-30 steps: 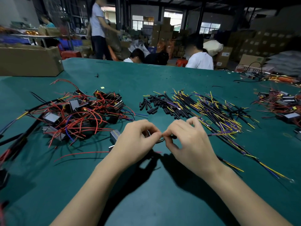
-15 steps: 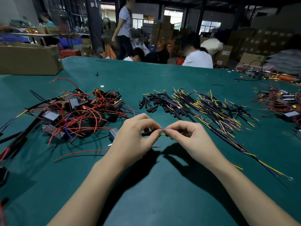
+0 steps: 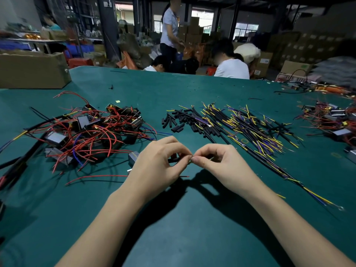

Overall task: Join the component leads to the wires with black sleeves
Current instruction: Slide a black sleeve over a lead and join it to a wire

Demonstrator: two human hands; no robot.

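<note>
My left hand (image 3: 154, 166) pinches a black sleeve (image 3: 174, 160) and a thin lead between thumb and fingers. My right hand (image 3: 221, 162) pinches a yellow-tipped wire that meets the sleeve end where the fingertips of both hands touch. A grey component (image 3: 133, 157) lies just left of my left hand, partly hidden by it, with a red lead (image 3: 96, 177) trailing on the green table (image 3: 183, 228). A pile of components with red leads (image 3: 86, 132) lies to the left. Loose black sleeves (image 3: 173, 122) and sleeved yellow and purple wires (image 3: 250, 130) lie ahead.
A cardboard box (image 3: 32, 71) stands at the table's far left. More components with wires (image 3: 331, 120) lie at the right edge. Several people sit or stand beyond the far edge of the table, among stacked cartons.
The fingertips of both hands have stayed together while the fingers shifted a little on the sleeve and wire. A standing person in the background has walked to the right.
</note>
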